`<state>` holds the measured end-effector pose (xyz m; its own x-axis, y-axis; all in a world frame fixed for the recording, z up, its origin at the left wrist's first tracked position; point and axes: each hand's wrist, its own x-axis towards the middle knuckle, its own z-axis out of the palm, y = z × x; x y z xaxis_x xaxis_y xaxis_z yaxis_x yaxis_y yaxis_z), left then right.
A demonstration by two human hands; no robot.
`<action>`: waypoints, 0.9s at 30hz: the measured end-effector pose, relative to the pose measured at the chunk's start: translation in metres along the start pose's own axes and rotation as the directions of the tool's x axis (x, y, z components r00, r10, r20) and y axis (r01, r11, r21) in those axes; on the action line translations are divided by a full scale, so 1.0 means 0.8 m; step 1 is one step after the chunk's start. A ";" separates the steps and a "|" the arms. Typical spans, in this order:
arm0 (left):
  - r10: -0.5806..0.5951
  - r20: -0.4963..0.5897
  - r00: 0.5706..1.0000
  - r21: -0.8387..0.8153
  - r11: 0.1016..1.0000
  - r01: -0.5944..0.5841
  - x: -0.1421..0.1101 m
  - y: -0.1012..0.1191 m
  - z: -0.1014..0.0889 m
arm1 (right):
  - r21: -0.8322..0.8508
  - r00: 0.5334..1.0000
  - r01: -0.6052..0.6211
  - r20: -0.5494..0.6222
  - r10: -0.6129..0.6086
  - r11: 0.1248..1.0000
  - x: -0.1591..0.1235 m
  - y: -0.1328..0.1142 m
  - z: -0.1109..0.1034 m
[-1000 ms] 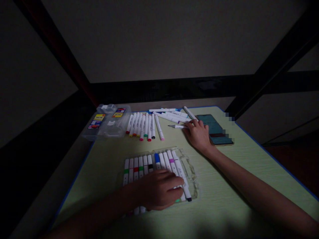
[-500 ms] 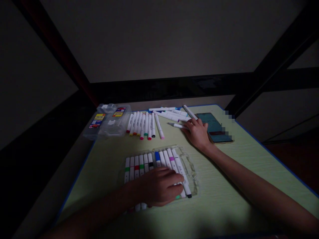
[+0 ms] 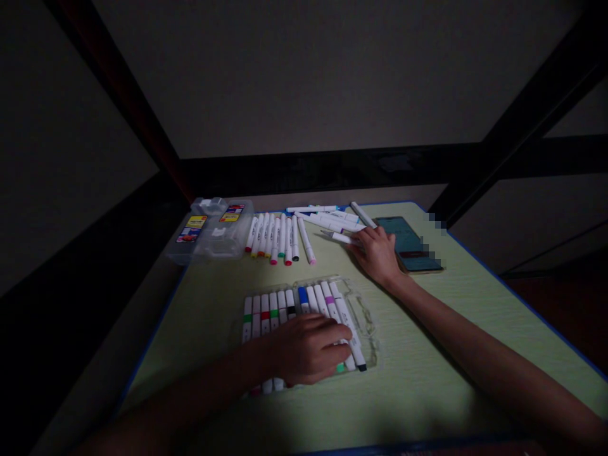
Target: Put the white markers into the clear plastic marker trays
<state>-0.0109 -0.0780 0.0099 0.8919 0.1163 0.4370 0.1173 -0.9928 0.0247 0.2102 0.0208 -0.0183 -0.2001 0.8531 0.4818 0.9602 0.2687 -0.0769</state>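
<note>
My left hand lies over a clear plastic tray of white markers with coloured bands. Its fingers are curled against the rightmost marker, which has a dark end. The palm hides the middle of the row. Farther back, my right hand is closed on a white marker, with a thin dark tip pointing left. Under the right fingers, the grip itself is partly hidden.
A row of white markers with coloured ends lies at the back, beside a loose pile of markers. At the left stands a clear plastic case with labels. A phone lies right of my right hand.
The view has shifted slightly. The marker in my right hand has turned a little and looks whiter. My left hand stays curled over the tray at nearly the same place.
</note>
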 end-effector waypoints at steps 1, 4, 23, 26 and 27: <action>-0.007 -0.009 1.000 -0.014 1.000 0.007 0.000 0.000 0.000 | 0.011 1.000 -0.002 -0.003 0.002 1.000 0.000 0.000 0.000; -0.036 -0.043 0.998 -0.042 0.999 0.034 -0.001 -0.001 0.000 | 0.061 0.999 -0.011 -0.033 0.014 0.998 -0.001 0.002 0.000; -0.958 0.047 0.281 -0.913 0.073 0.402 0.015 -0.039 -0.037 | 0.894 0.944 -0.325 0.325 0.051 0.309 0.010 -0.054 -0.051; -0.961 0.066 0.270 -0.926 0.042 0.376 0.014 -0.041 -0.037 | 0.902 0.912 -0.381 0.403 -0.077 0.203 0.001 -0.078 -0.069; -0.960 0.057 0.275 -0.926 0.051 0.373 0.015 -0.040 -0.037 | 0.899 0.900 -0.398 0.421 -0.110 0.182 -0.003 -0.085 -0.073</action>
<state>-0.0170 -0.0456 0.0405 0.1582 0.9864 0.0449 -0.0661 -0.0348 0.9972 0.1564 -0.0253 0.0368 -0.3678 0.9269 0.0747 0.0792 0.1112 -0.9906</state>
